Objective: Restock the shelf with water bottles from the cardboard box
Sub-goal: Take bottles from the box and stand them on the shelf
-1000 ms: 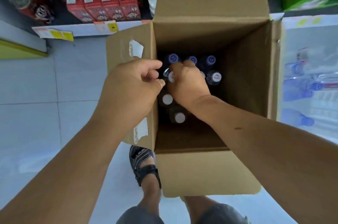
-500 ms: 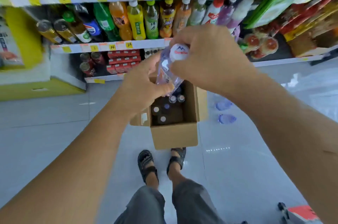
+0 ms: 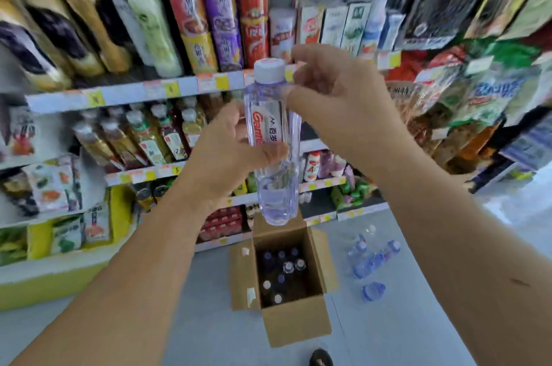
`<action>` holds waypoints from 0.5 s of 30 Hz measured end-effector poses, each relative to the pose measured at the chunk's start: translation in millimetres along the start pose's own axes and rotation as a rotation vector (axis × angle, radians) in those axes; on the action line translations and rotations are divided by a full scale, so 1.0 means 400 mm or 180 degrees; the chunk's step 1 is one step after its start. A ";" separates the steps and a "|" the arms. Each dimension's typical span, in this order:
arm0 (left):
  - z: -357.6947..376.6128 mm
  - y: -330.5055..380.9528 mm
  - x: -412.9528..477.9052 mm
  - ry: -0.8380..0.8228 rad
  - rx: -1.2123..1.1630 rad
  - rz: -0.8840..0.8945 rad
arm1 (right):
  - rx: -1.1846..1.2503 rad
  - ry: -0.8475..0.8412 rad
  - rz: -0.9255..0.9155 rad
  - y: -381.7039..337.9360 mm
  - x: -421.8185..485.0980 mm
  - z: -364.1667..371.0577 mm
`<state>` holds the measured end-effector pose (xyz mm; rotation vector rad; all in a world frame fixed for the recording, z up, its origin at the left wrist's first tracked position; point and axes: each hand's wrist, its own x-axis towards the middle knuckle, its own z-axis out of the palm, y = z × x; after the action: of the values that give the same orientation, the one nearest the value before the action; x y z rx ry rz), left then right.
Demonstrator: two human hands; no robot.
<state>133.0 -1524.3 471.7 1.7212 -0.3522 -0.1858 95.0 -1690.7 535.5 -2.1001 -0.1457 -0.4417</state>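
A clear water bottle point(image 3: 268, 124) with a white cap and a red-and-white label stands upright in the air in front of the shelves. My left hand point(image 3: 221, 156) grips its middle from the left, thumb across the front. My right hand point(image 3: 337, 103) is at its upper right, fingertips curled against the neck and shoulder just below the cap. Below on the floor sits the open cardboard box point(image 3: 295, 324), with several capped bottles point(image 3: 283, 270) still standing inside it.
Stocked shelves point(image 3: 134, 94) of drinks and snacks fill the view ahead, with price tags along their edges. Several loose water bottles point(image 3: 370, 261) lie on the grey floor right of the box. A sandalled foot point(image 3: 321, 358) shows at the bottom edge.
Both hands have lifted one bottle out of the box and raised it to shelf height. The view has tilted up from the box to the shelves, and the bottle now stands upright.
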 end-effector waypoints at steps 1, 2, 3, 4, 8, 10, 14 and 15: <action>-0.004 0.036 0.006 0.0088 0.0035 0.0064 | 0.0283 -0.0022 0.0194 0.003 -0.015 -0.007; -0.008 0.070 0.015 0.0156 0.0086 0.0139 | 0.0487 -0.0180 0.0401 0.011 -0.032 -0.006; -0.010 0.106 0.026 0.0222 0.0150 0.0205 | 0.0591 -0.0442 0.0530 0.019 -0.046 -0.004; -0.010 0.141 0.035 0.0284 0.0232 0.0261 | 0.0641 -0.0696 0.0575 0.023 -0.056 0.008; -0.004 0.270 0.060 0.0427 0.0461 0.0439 | 0.0648 -0.0764 0.0407 -0.002 -0.029 0.025; -0.005 0.319 0.077 0.0473 0.0506 0.0534 | 0.0688 -0.0601 0.0371 -0.022 0.005 0.010; -0.032 0.392 0.112 0.0372 0.0522 0.0693 | 0.0603 -0.0322 0.0161 -0.048 0.086 -0.025; -0.045 0.403 0.118 0.0363 0.0502 0.0715 | 0.0597 -0.0298 0.0132 -0.059 0.109 -0.030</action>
<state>162.4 -1547.2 636.5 1.8227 -0.4826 0.1061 125.8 -1691.2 576.1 -1.9362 -0.1905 -0.2933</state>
